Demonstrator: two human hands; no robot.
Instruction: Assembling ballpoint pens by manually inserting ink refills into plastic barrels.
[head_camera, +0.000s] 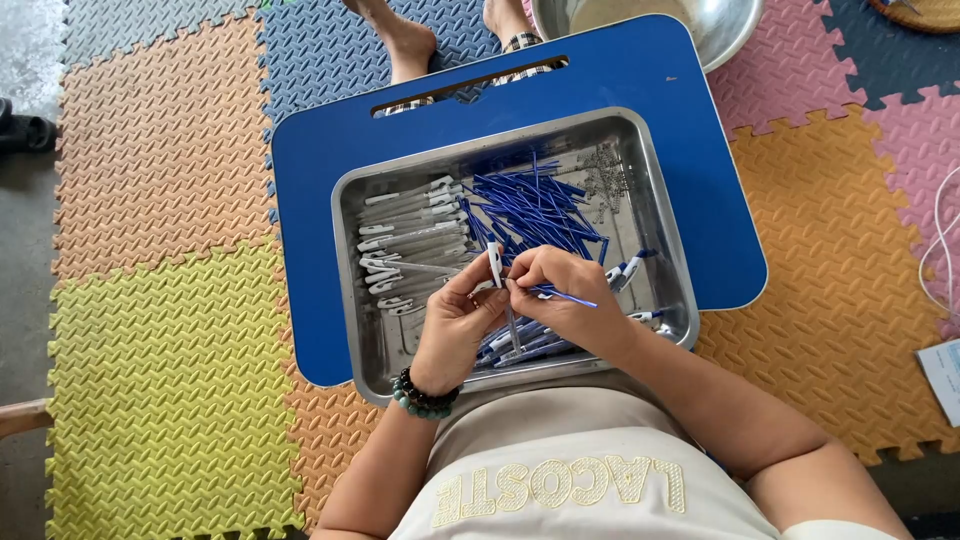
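Both hands pinch pen parts over the steel tray (352, 300): the left hand (455, 320) closes its fingers on a white pen barrel (495, 265), held upright, while the right hand (560, 290) grips a thin blue refill (570, 296) at the barrel's lower end. In the tray lie white barrels (410, 240) on the left, loose blue refills (535, 205) at centre, and assembled pens (520, 345) under the hands. The tray rests on a blue lap desk (320, 170) over coloured foam mats (160, 150).

A pale beige top (570, 450) with short sleeves is worn, its chest crossed by lettering outlined in cream dots. A bracelet (425, 395) of dark and green beads is worn on the left wrist. Both forearms are left bare. Bare feet (405, 40) are seen at the far edge, with checked cloth beside them.
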